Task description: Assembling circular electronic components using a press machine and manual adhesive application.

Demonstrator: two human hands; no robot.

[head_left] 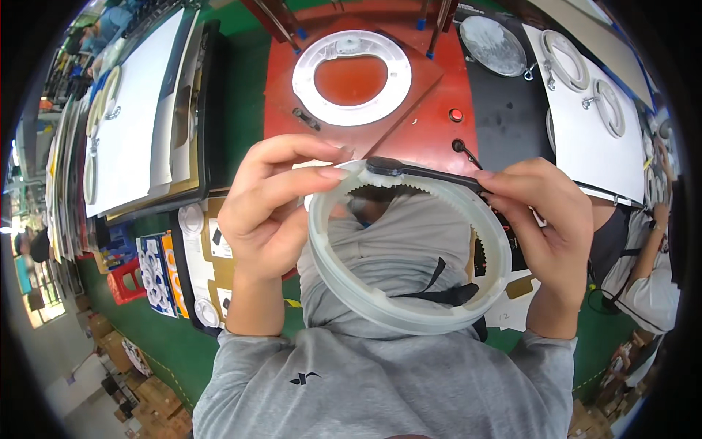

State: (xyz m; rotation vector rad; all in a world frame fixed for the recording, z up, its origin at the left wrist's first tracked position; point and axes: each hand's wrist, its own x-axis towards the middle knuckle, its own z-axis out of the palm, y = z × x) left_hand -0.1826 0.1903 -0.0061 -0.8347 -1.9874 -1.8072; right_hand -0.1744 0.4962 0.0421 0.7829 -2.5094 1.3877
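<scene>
My left hand (267, 208) is closed on the upper left rim of a translucent white plastic ring (344, 285) with teeth along its inner side. The ring is tilted above my lap. Between the thumb and fingers of my right hand (548, 219) is the thin handle of a black brush (439, 175), shaped like a toothbrush. Its oval head lies against the ring's far rim, beside a small white toothed part. Bristles cannot be made out clearly.
A white ring plate (311, 80) lies on the red worktable (446, 80), near a red button (456, 115). At right, a white sheet (585, 157) bears several rings. Stacked sheets (139, 139) stand at left. Another person's arm (649, 249) shows far right.
</scene>
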